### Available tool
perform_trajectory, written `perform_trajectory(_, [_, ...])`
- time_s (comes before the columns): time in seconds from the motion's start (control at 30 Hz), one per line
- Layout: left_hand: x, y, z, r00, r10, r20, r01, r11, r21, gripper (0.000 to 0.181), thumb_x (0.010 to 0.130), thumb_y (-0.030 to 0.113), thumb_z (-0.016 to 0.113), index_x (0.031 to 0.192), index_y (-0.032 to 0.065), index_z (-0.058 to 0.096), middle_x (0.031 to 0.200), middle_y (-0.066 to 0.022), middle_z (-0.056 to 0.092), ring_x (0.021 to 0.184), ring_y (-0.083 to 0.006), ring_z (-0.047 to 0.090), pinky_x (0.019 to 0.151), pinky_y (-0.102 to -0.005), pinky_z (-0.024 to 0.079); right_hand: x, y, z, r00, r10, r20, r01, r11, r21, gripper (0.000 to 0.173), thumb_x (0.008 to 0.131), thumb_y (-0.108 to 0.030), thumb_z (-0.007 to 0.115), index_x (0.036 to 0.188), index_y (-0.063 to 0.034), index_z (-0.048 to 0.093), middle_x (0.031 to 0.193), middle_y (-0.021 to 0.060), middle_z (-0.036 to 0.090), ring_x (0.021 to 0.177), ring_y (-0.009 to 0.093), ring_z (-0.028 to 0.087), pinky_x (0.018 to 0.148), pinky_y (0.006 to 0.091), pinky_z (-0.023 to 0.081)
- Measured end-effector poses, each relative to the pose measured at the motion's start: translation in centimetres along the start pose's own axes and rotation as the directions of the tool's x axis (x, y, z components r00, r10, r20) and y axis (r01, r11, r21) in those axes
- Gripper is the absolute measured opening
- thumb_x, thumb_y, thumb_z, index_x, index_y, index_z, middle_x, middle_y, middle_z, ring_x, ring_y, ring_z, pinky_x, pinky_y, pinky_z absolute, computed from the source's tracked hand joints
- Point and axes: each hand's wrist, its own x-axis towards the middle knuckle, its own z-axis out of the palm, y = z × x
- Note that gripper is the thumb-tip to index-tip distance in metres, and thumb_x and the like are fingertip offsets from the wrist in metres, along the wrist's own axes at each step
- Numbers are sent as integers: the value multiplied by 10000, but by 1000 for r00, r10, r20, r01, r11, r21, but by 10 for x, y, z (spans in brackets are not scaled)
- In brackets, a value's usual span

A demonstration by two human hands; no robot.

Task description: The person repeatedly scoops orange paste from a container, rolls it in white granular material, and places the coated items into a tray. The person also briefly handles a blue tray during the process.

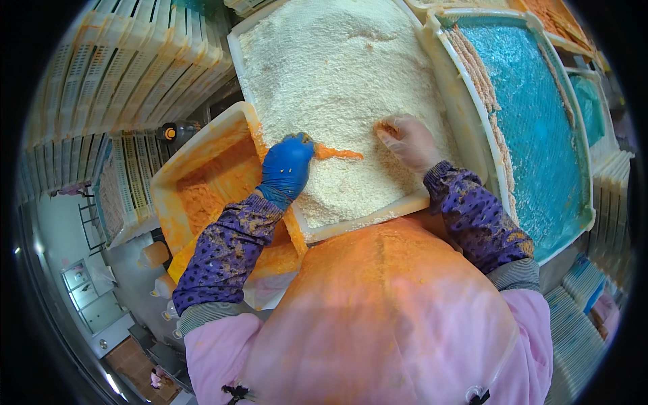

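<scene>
My left hand (288, 164), in a blue glove, is closed around one end of a thin strip coated in orange batter (339, 152). The strip points right, over a white tub (357, 229) heaped with pale breadcrumbs (334, 81). In a thin clear glove, my right hand (407, 140) is at the right part of the crumbs, apart from the strip's tip. Its fingers are curled and crumbs cling to them; whether they hold anything is hidden. Beside my left forearm sits a tub smeared with orange batter (169, 190), with thick orange paste (200, 202) inside.
A white tray with a blue liner (536, 126) stands to the right, crumbed strips (473, 68) along its left side. Stacked plastic trays (136, 66) rise at the upper left, near a dark bottle with a yellow part (177, 132). More stacked trays (572, 344) stand at the lower right.
</scene>
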Motion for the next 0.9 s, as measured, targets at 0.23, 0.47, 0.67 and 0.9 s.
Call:
perform_trajectory(0.23, [-10, 2, -19, 988, -44, -145, 25, 991, -131, 250, 788, -10, 659, 1023, 40, 730, 1060, -165, 699, 986, -372, 668, 842, -418, 553, 27, -56, 35, 933, -287, 218, 306, 950, -57, 295, 1015, -210, 593, 1268, -79, 669, 1125, 115, 671, 945, 240, 646, 878, 346, 518])
perform_trajectory(0.47, [-91, -22, -35, 847, -418, -329, 145, 777, -612, 255, 870, -68, 650, 1107, -3, 719, 1111, -153, 716, 1050, -264, 689, 914, -370, 536, 2, -64, 23, 830, -181, 528, 212, 977, 3, 493, 976, -318, 657, 1402, -88, 565, 1263, 140, 610, 1032, 274, 632, 963, 371, 512])
perform_trajectory(0.67, [-170, -52, 57, 622, -746, -237, 251, 477, -843, 224, 904, -40, 659, 1123, -31, 704, 1099, -121, 720, 1030, -230, 676, 902, -362, 544, 1, -68, 54, 874, -73, 480, 255, 910, -326, 751, 852, -311, 789, 1424, 23, 434, 1286, 228, 549, 1143, 357, 583, 981, 398, 520])
perform_trajectory(0.9, [-171, -53, 75, 676, -715, -178, 331, 510, -794, 223, 915, 27, 692, 1134, -12, 710, 1088, -105, 718, 991, -213, 668, 866, -351, 544, -6, -86, 66, 810, -196, 553, 456, 803, -383, 522, 945, -358, 668, 1317, -18, 531, 1369, 159, 555, 1234, 334, 557, 1057, 444, 494])
